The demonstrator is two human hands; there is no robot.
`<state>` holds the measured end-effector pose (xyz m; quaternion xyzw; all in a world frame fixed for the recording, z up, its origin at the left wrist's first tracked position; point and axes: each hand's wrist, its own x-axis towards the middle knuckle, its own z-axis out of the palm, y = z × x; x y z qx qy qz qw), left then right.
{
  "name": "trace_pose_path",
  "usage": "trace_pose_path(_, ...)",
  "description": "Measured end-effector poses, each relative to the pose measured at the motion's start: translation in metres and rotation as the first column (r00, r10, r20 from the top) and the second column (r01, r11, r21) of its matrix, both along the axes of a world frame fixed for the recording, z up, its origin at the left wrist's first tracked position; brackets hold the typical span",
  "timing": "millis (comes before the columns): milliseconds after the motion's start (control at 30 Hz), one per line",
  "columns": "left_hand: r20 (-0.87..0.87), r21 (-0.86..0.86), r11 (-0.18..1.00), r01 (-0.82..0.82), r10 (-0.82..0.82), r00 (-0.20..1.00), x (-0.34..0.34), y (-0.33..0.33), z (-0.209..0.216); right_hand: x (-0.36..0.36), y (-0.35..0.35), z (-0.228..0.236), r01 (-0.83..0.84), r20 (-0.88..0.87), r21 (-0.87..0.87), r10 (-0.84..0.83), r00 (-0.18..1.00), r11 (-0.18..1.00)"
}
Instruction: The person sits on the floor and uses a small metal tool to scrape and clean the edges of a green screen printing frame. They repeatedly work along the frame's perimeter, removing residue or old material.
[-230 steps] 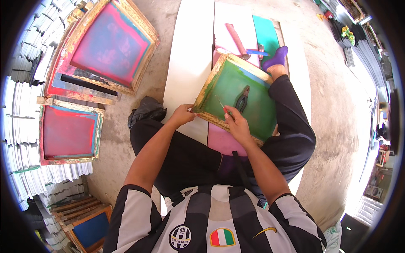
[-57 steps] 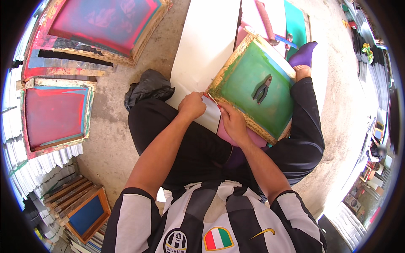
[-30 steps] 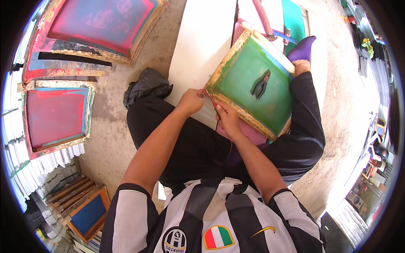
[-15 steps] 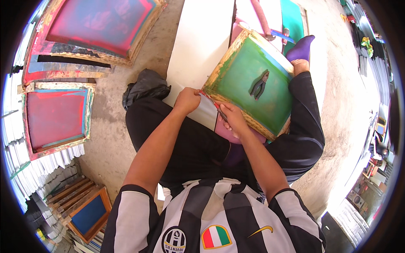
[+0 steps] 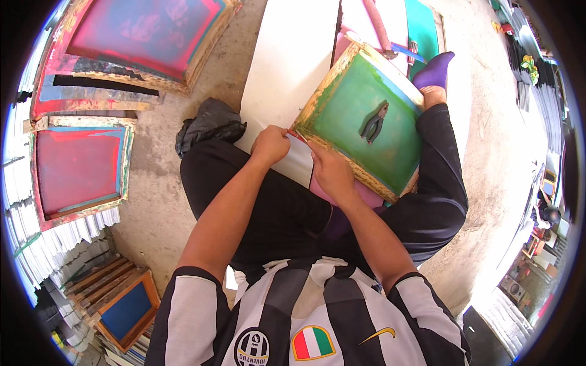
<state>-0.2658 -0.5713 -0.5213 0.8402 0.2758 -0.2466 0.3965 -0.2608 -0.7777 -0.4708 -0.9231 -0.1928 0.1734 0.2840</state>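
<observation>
A green-meshed screen-printing frame (image 5: 348, 158) with a worn, paint-stained wooden border lies tilted before me, against my right leg. My left hand (image 5: 271, 145) is closed at its near-left corner, thumb and finger pinched together. Close beside it, my right hand (image 5: 332, 171) is closed around a slim red tool (image 5: 298, 135). Only a short red piece of that tool shows between the hands; its kind is hidden. Dark-handled pliers (image 5: 373, 124) rest on the green mesh.
Beyond the frame lie a hammer (image 5: 379, 25) and a screwdriver (image 5: 412, 52). A crumpled black plastic bag (image 5: 210, 127) sits by my left knee. Pink-meshed frames (image 5: 79, 168) stand at the left, above a smaller blue-meshed frame (image 5: 127, 311). A white board (image 5: 278, 61) extends beneath the work.
My right hand has slid up and left along the red tool, closer to my left hand, covering most of it. My left hand and the pliers stay in place.
</observation>
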Motion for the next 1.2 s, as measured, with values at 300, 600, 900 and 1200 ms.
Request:
trace_pose_path(300,0.006,-0.036,0.999,-0.010,0.010,1.000,-0.002,-0.003,0.002,0.009,0.038,0.048,-0.173,-0.084,-0.444,0.151,0.985,0.879)
trace_pose_path(600,-0.014,-0.126,0.992,0.001,-0.003,1.000,0.003,0.002,-0.010,-0.002,0.017,0.014,-0.123,-0.024,-0.297,0.122,0.992,0.947)
trace_pose_path(900,0.083,-0.096,0.995,0.001,0.007,0.997,-0.004,0.002,-0.019,0.002,0.000,-0.020,0.030,-0.137,0.113,-0.014,0.991,0.993)
trace_pose_path(1200,0.060,-0.152,0.987,-0.061,0.071,0.996,-0.004,0.003,-0.030,-0.003,-0.004,-0.012,0.012,-0.128,0.027,-0.009,0.992,1.000)
